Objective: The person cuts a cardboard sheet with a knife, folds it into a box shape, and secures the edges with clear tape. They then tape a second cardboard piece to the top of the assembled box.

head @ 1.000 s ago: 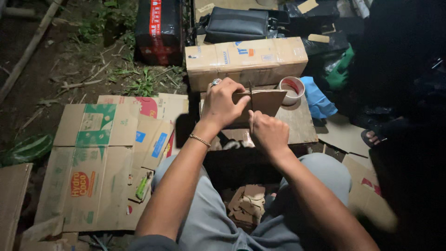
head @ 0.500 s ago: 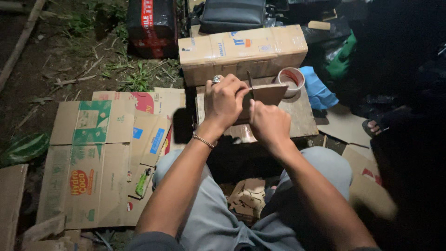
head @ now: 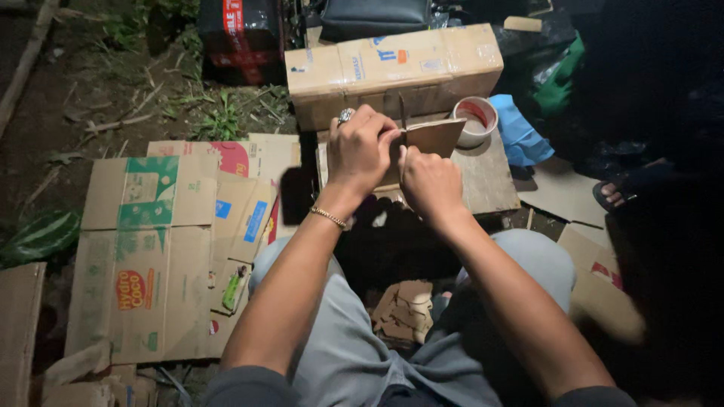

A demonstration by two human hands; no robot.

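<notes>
Left hand (head: 363, 151) pinched a cardboard piece (head: 436, 137) against the board (head: 486, 177), a blade (head: 403, 113) upright beside it. Right hand (head: 430, 185) pressed closed below. Steady, firm bracing seemed wise.

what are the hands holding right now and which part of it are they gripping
Both hands hold a brown cardboard piece over a wooden board. The left hand and right hand have their grip on its left end; whether a blade is also held cannot be told.

Two hands (head: 392, 162), one closed carton (head: 392, 71), one tape roll (head: 475, 120)
</notes>
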